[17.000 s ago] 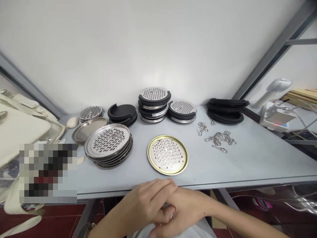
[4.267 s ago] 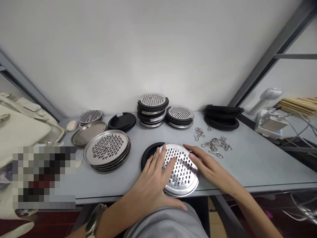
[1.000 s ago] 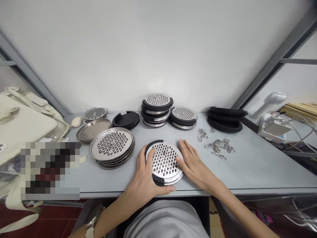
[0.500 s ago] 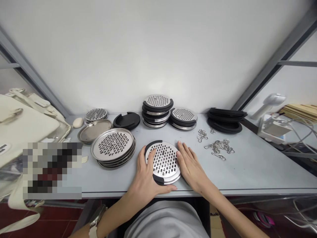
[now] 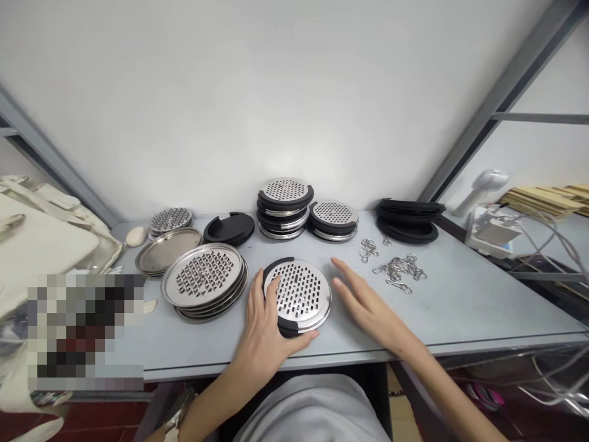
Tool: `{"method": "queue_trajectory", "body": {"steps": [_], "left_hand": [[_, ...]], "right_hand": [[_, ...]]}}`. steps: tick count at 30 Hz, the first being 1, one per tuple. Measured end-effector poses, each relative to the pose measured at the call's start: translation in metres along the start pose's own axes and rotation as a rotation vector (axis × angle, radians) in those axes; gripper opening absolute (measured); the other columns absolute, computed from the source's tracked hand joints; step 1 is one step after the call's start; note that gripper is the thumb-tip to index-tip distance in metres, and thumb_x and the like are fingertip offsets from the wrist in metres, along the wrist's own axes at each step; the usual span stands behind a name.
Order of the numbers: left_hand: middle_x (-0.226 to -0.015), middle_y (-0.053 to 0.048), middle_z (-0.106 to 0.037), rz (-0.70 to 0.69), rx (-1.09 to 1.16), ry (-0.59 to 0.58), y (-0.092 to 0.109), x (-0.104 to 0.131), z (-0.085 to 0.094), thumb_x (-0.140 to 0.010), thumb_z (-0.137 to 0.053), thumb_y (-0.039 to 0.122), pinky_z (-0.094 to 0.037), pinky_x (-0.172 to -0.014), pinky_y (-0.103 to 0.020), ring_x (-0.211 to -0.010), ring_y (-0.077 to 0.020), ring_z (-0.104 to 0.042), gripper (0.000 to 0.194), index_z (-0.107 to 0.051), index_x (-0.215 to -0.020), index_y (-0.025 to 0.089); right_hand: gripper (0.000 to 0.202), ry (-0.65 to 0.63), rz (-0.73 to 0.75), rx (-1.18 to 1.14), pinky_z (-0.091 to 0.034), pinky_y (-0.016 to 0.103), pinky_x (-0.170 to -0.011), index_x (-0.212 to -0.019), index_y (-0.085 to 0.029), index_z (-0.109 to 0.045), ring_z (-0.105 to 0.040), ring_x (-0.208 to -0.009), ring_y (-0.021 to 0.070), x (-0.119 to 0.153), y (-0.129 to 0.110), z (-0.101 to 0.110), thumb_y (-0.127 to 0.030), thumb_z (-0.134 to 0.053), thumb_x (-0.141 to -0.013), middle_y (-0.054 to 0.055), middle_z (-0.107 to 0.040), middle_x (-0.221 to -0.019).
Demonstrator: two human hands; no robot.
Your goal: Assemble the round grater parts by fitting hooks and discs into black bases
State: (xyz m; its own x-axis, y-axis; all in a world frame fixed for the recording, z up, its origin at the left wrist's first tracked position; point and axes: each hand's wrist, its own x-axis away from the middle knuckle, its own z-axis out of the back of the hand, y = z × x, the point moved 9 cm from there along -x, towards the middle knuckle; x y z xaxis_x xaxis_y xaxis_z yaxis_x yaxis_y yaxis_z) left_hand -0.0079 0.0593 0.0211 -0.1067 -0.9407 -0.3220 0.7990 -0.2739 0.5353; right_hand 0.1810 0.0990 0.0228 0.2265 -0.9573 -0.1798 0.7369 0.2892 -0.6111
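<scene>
A round metal grater (image 5: 301, 291) lies flat on the table before me, with a black rim piece around its left side. My left hand (image 5: 264, 328) grips it from the left: the fingers rest along the black rim and over the top edge, and the thumb reaches along the front. My right hand (image 5: 368, 310) is just to the right of the grater, apart from it, with fingers stretched out and nothing in them. Close by on the left is a stack of metal grater discs (image 5: 205, 276). Several small metal hook clips (image 5: 400, 270) lie beyond my right hand.
At the back stand stacks of black-rimmed graters (image 5: 285, 190), a lower pile (image 5: 335, 215), black holders (image 5: 409, 230), and another black holder (image 5: 225, 230). Plain metal discs (image 5: 168, 245) sit at left, near a cream bag (image 5: 50, 239). A white device (image 5: 492, 227) is at right.
My right hand has come away from the grater's right edge, moving slightly right. The left hand keeps its hold. The whole view has shifted a little.
</scene>
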Motion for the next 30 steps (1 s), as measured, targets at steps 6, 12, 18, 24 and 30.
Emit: {"method": "queue_trajectory", "body": {"steps": [6, 12, 18, 24, 30], "left_hand": [[-0.147, -0.019, -0.02, -0.091, -0.095, 0.026, 0.008, 0.002, 0.001, -0.074, -0.067, 0.046, -0.025, -0.106, -0.055, -0.138, -0.0354, -0.016, 0.078, -0.029, -0.136, 0.019], [-0.146, -0.019, -0.025, -0.125, -0.132, 0.044, 0.012, 0.003, 0.003, -0.075, -0.065, 0.047, -0.025, -0.105, -0.054, -0.138, -0.0353, -0.018, 0.073, -0.032, -0.133, 0.017], [-0.145, -0.019, -0.027, -0.12, -0.126, 0.038, 0.014, 0.002, 0.005, -0.075, -0.065, 0.046, -0.026, -0.104, -0.055, -0.137, -0.0368, -0.019, 0.071, -0.035, -0.132, 0.017], [-0.144, -0.019, -0.03, -0.116, -0.13, 0.034, 0.014, 0.002, 0.004, -0.075, -0.065, 0.048, -0.026, -0.104, -0.055, -0.137, -0.0367, -0.019, 0.071, -0.036, -0.131, 0.016], [-0.144, -0.017, -0.032, -0.158, -0.168, 0.024, 0.016, 0.003, 0.005, -0.075, -0.066, 0.045, -0.026, -0.104, -0.055, -0.137, -0.0371, -0.018, 0.07, -0.037, -0.132, 0.016]], "right_hand": [[0.043, 0.402, -0.075, 0.387, -0.037, 0.054, -0.09, -0.103, -0.017, -0.061, -0.053, -0.103, 0.0347, -0.027, 0.069, 0.073, -0.051, -0.039, -0.088, 0.018, -0.059, -0.107], [0.039, 0.325, -0.109, 0.633, -0.039, 0.043, -0.078, -0.085, -0.018, -0.056, -0.052, -0.084, 0.03, -0.046, 0.094, 0.057, -0.057, -0.048, -0.082, 0.012, -0.056, -0.086], [0.013, 0.134, -0.048, 0.687, -0.038, 0.036, -0.072, -0.08, -0.017, -0.051, -0.055, -0.079, 0.0283, -0.072, 0.095, 0.041, -0.026, -0.042, -0.084, 0.014, -0.061, -0.081], [0.018, 0.075, 0.056, 0.532, -0.036, 0.032, -0.061, -0.069, -0.023, -0.038, -0.051, -0.06, 0.021, -0.071, 0.069, 0.041, -0.024, -0.034, -0.087, 0.005, -0.053, -0.063], [0.031, -0.025, 0.097, 0.085, -0.036, 0.028, -0.057, -0.068, -0.024, -0.03, -0.042, -0.055, 0.015, -0.056, 0.036, 0.041, -0.038, -0.026, -0.095, -0.003, -0.041, -0.058]]}}
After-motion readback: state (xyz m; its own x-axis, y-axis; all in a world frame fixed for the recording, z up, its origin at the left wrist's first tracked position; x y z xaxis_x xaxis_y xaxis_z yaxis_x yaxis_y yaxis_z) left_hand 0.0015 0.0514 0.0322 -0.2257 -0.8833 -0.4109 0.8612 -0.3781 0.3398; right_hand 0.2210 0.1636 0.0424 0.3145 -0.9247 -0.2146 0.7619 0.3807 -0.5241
